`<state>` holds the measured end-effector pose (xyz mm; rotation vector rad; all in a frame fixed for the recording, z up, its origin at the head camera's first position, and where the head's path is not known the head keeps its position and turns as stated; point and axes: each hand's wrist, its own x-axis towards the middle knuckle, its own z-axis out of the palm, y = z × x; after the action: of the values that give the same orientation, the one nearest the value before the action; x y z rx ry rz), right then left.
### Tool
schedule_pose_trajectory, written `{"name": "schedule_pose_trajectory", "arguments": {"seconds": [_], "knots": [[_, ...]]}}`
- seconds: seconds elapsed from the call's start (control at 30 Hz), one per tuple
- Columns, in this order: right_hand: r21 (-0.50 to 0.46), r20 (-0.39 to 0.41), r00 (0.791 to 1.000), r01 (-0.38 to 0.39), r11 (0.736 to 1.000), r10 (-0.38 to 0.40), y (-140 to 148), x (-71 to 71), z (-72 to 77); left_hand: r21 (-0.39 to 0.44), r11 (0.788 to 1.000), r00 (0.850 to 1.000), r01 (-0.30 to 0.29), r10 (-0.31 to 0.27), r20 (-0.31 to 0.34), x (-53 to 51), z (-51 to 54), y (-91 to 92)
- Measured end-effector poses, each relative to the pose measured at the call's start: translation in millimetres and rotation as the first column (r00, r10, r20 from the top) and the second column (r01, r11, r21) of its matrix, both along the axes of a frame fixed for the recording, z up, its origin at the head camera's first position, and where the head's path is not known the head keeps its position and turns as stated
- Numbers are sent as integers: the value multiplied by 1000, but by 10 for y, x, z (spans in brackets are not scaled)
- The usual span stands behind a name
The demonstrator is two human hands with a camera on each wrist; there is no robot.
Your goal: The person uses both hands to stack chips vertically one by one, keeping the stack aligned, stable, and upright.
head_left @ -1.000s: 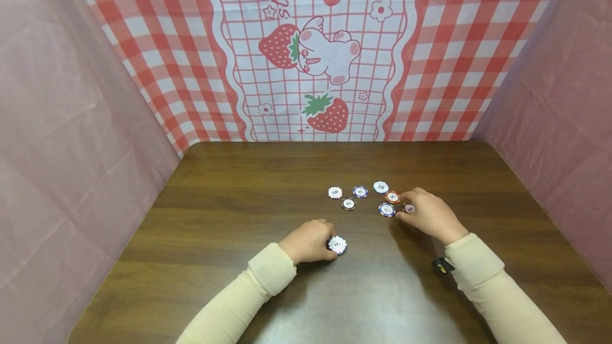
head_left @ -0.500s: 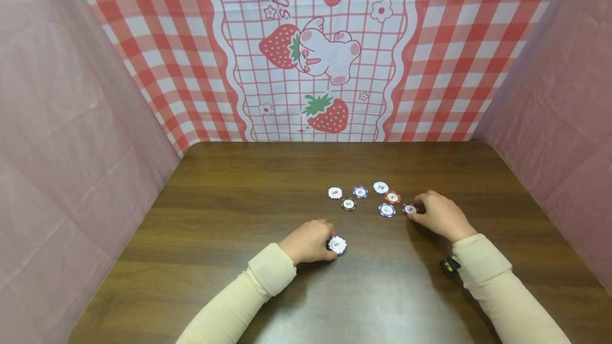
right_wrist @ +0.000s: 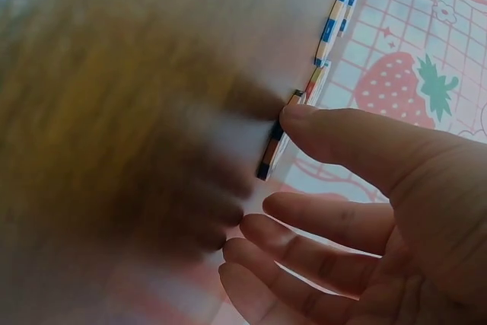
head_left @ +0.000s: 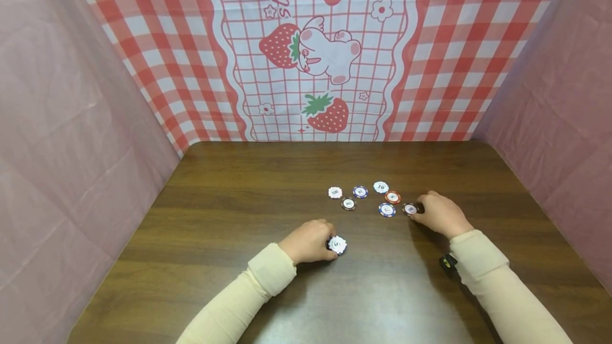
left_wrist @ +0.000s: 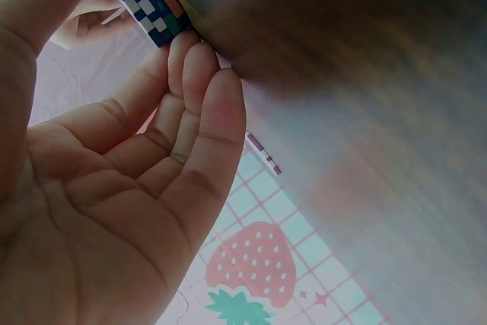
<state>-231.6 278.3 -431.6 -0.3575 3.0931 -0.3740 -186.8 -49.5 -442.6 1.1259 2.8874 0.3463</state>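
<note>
Head: chip stack [head_left: 338,245] top, left wrist: edges [left_wrist: 152,5]

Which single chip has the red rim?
The red-rimmed chip between the pale chip marked 10 and the dark-rimmed chip nearest the right hand. Its rim alone is red; the rest are blue, dark or pale.

Right hand [head_left: 442,215] — drawn back rightward, dark chip [head_left: 409,209] — more exposed

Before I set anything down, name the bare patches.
The wooden table is bare left of the left hand and between the cream sleeves. It's crowded just left of the right hand, where seven loose poker chips lie.
</note>
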Motion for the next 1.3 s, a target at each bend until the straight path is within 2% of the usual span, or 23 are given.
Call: {"name": "schedule_pose_trajectory", "arguments": {"seconds": [0.9,1.3], "knots": [[-3,-8,997,-76,997,76,-79,-65,0,-9,1000,1000,1,-1,-3,6,20,1],[-24,-13,996,-83,996,83,-85,-80,-15,-6,1000,1000,-1,1,3,14,32,2]]}}
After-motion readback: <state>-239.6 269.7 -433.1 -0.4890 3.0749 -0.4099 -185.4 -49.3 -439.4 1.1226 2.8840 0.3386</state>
